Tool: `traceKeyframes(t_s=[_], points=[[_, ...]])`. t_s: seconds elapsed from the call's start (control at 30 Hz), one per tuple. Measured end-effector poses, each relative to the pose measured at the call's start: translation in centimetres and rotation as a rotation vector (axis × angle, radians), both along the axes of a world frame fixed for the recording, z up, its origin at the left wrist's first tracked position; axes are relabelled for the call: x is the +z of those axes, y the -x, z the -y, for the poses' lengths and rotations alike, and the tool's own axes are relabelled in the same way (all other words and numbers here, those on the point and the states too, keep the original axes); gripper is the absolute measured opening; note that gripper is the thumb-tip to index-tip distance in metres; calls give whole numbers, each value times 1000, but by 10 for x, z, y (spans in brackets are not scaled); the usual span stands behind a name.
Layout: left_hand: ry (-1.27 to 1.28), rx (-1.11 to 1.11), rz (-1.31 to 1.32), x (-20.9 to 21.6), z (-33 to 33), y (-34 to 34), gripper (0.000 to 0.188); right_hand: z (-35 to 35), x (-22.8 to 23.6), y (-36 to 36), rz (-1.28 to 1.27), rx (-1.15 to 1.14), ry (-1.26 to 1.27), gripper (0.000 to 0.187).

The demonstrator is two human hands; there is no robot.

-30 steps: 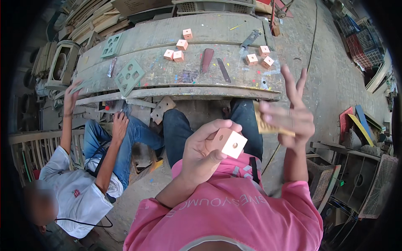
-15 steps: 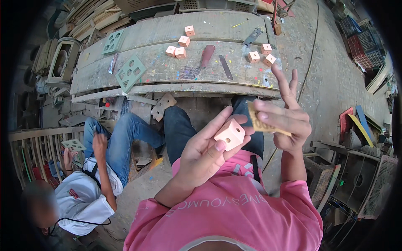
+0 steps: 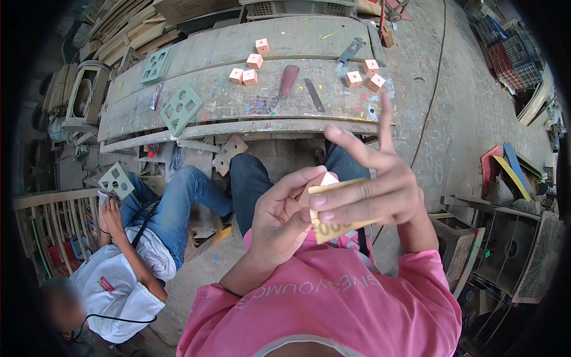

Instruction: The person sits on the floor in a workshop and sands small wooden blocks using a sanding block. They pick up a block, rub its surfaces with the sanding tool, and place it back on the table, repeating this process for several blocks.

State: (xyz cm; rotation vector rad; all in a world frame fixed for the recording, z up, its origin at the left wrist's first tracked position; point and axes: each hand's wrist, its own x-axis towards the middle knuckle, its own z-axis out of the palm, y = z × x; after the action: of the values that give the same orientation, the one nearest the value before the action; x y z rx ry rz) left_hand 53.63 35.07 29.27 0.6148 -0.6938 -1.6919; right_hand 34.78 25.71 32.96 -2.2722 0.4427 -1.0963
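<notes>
My left hand point(image 3: 276, 217) is closed around a pale pinkish wooden cube point(image 3: 326, 179), held above my lap. Only a top corner of the cube shows; the rest is behind fingers and a yellow folded sheet of sandpaper point(image 3: 326, 233). My right hand point(image 3: 383, 184) pinches that sheet against the cube's near side, its index and little fingers raised away. On the bench, several similar cubes with drilled holes point(image 3: 254, 61) stand left of the middle, and three more cubes point(image 3: 353, 78) stand to the right.
The paint-spotted bench point(image 3: 214, 101) holds a dark red handle point(image 3: 289, 80), a dark metal strip point(image 3: 314, 95), a grey metal tool point(image 3: 351, 51) and two green boards with holes point(image 3: 181, 109). At left, a seated co-worker point(image 3: 119, 291) holds another green board point(image 3: 117, 180).
My right hand has come left and down, bringing the sandpaper onto the cube, which it now largely covers. The co-worker's hands and green board have shifted.
</notes>
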Motion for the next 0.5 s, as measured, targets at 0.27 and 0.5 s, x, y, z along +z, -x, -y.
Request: traceKeyframes(t_s=[0.27,0.5], points=[[49,25,-211,-9,6,4,51,-10,-15,-2,-25,-42,65,24],[211,64,46,-9,5,2,46,-13,-11,3,-41,-66,137,21]])
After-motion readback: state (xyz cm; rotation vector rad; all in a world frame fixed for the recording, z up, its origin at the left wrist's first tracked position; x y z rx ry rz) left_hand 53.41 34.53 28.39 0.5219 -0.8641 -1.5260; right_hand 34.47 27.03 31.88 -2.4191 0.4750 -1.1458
